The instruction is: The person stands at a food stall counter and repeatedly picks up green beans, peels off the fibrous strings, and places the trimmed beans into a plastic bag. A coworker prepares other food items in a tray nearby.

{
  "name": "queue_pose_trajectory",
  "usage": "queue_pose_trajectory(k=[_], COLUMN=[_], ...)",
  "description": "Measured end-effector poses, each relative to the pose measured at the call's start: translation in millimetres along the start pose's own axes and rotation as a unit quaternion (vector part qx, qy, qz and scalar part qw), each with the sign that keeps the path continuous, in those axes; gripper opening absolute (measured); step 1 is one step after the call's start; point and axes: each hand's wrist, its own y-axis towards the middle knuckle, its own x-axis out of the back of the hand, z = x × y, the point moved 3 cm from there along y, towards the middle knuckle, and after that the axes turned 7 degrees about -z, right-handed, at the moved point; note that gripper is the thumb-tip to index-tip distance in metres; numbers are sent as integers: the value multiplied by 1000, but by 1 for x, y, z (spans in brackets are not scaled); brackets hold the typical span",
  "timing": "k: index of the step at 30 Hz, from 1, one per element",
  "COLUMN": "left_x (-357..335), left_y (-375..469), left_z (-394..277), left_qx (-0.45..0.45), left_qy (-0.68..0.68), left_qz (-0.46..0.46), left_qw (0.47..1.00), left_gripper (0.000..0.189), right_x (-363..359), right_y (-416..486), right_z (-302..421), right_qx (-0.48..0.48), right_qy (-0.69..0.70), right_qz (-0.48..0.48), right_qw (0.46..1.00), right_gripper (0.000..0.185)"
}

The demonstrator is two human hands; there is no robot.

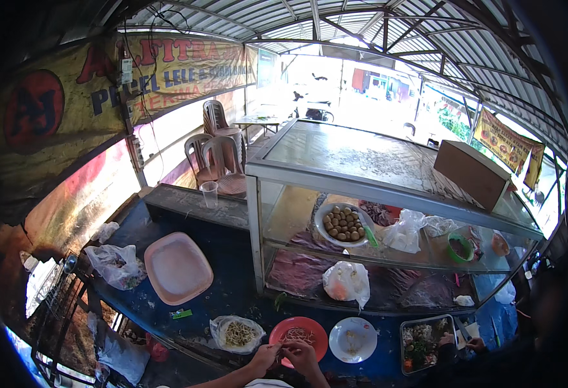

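My left hand and my right hand meet at the fingertips over the near rim of a red plate. Thin pale strands, which look like bean sprouts, are pinched between the fingers; the fingers partly hide them. Trimmed-looking bean sprouts lie loosely on that plate. To its left is an opened clear plastic bag with a heap of bean sprouts in it. On the right, a white plate bears a few small pale scraps.
A glass display case rises behind the plates, holding a bowl of round brown items. Another person's hands work with a knife beside a tray of chopped vegetables. A pinkish tray and plastic bag lie left.
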Motion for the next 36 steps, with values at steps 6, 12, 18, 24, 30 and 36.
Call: queue_pose_trajectory(k=[6, 12, 18, 24, 30, 36], left_x=[-3, 3, 18, 26, 27, 31], left_y=[-1, 4, 7, 6, 4, 6], left_z=[-5, -12, -12, -19, -29, -29], left_qx=[-17, -15, -37, -39, -52, -55], left_qy=[10, -39, -54, -66, -44, 14], left_qz=[17, 100, 95, 75, 29, 44], left_qw=[1000, 994, 993, 994, 997, 997], left_gripper=[38, 33, 27, 19, 21, 31], right_x=[0, -1, -11, -18, -14, -15], right_y=[2, 7, 13, 21, 27, 31], right_z=[-1, -4, -12, -9, 4, 0], right_qx=[-3, -78, -156, -136, -99, -67], right_qy=[38, 162, 270, 281, 145, 123], right_qz=[-34, -39, -4, -43, 35, 31], right_qw=[999, 983, 950, 949, 984, 990], right_gripper=[17, 15, 17, 17, 22, 22])
